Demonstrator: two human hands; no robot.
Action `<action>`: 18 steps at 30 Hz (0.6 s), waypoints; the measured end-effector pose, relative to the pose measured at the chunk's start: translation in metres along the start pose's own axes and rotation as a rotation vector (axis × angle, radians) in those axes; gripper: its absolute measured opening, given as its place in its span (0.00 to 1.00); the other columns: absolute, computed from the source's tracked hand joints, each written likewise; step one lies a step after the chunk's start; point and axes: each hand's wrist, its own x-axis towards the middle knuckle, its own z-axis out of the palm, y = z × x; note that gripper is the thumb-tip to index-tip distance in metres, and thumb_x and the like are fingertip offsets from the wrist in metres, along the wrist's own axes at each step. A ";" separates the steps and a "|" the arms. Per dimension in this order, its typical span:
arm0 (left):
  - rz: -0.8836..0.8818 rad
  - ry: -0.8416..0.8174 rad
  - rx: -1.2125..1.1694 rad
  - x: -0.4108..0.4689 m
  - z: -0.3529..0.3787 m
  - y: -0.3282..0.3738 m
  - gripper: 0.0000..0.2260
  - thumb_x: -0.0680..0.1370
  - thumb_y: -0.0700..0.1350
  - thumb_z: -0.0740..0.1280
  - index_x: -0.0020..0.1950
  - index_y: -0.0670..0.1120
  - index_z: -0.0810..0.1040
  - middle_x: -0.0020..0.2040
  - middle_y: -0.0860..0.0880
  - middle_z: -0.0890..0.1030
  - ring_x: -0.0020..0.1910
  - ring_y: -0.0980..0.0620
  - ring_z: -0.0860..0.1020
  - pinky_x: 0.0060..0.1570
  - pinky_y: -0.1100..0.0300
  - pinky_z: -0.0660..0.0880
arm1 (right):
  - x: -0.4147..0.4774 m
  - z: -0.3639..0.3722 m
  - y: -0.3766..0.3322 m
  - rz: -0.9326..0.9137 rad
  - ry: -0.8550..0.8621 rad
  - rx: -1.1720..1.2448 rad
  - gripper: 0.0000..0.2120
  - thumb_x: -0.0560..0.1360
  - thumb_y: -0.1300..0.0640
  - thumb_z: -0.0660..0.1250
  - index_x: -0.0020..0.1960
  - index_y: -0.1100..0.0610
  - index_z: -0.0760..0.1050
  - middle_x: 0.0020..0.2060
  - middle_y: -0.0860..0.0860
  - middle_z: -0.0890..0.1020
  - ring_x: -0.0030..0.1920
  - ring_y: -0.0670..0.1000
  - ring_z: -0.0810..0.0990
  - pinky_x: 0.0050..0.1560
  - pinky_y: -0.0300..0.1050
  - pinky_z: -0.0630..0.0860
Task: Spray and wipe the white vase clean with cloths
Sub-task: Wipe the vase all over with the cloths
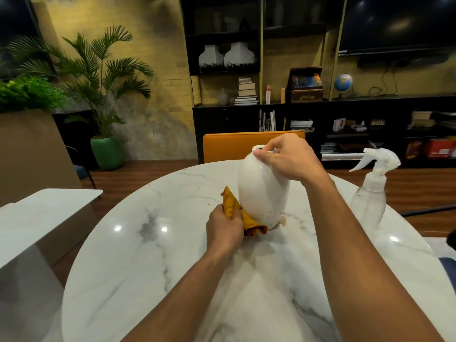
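The white vase (262, 191) stands on the round marble table (138, 255), tipped slightly to the left. My right hand (288, 156) grips its narrow neck from above, thumb at the rim. My left hand (225, 229) clutches an orange cloth (233, 206) and presses it against the vase's lower left side, near the base. Part of the cloth trails under the vase's foot. A few dark specks show on the lower front of the vase. A clear spray bottle (371, 191) with a white trigger stands at the right of the table, apart from both hands.
An orange chair back (229, 145) stands behind the far table edge. A second white tabletop (42, 213) lies to the left. A palm in a green pot (107, 151) is at the back left, and dark shelves line the rear wall.
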 end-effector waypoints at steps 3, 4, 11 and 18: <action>0.056 0.011 0.009 -0.004 0.001 -0.002 0.05 0.82 0.50 0.64 0.56 0.51 0.76 0.51 0.51 0.81 0.49 0.51 0.80 0.50 0.53 0.79 | 0.001 0.000 0.001 -0.001 0.019 0.003 0.16 0.78 0.42 0.70 0.56 0.53 0.86 0.59 0.50 0.83 0.55 0.50 0.77 0.54 0.46 0.76; 0.041 -0.008 0.014 -0.004 0.002 -0.004 0.06 0.82 0.51 0.64 0.56 0.52 0.76 0.51 0.51 0.81 0.49 0.51 0.80 0.49 0.54 0.79 | 0.000 0.000 0.000 -0.001 0.020 0.002 0.16 0.78 0.42 0.70 0.56 0.53 0.86 0.59 0.50 0.83 0.55 0.49 0.76 0.54 0.46 0.76; 0.084 0.067 -0.096 0.000 -0.004 0.011 0.04 0.82 0.51 0.65 0.47 0.57 0.74 0.48 0.56 0.80 0.48 0.55 0.79 0.45 0.60 0.76 | -0.001 -0.001 0.000 -0.001 0.039 0.012 0.15 0.78 0.43 0.71 0.56 0.53 0.86 0.59 0.51 0.83 0.54 0.50 0.76 0.51 0.44 0.74; 0.068 0.007 -0.093 -0.019 0.009 0.009 0.17 0.82 0.53 0.67 0.69 0.52 0.71 0.60 0.54 0.78 0.56 0.53 0.78 0.52 0.60 0.76 | 0.000 0.001 0.001 0.004 0.045 0.022 0.16 0.77 0.43 0.71 0.56 0.53 0.87 0.59 0.51 0.84 0.54 0.50 0.77 0.53 0.46 0.77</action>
